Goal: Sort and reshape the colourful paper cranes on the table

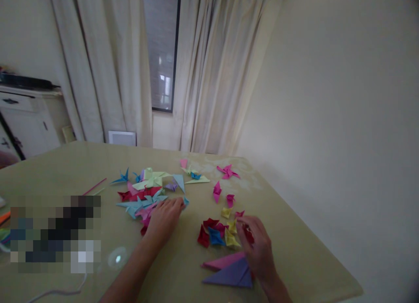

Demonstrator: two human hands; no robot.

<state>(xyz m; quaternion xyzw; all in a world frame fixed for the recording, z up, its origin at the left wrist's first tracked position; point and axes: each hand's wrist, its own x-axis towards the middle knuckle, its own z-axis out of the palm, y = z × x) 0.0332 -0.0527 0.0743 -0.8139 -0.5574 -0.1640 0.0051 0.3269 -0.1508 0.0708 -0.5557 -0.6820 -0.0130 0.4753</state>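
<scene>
Light-blue origami piece at the left hand's fingertips, over the desk.
Nearest, a purple folded triangle lies partly over a pink folded piece beside the right wrist, which could drag both in a sideways sweep. The right hand curls by a red folded piece; I cannot tell whether its grip pinches it, and a low dip could knock the yellow piece and blue piece nearby. Farther on, the left grip seems closed on its piece, where too hard a squeeze could crush the folds. As for direction, the triangle's long axis runs left to right, sharp tip left; the light-blue piece's visible end points right, fingers hiding its long axis.
</scene>
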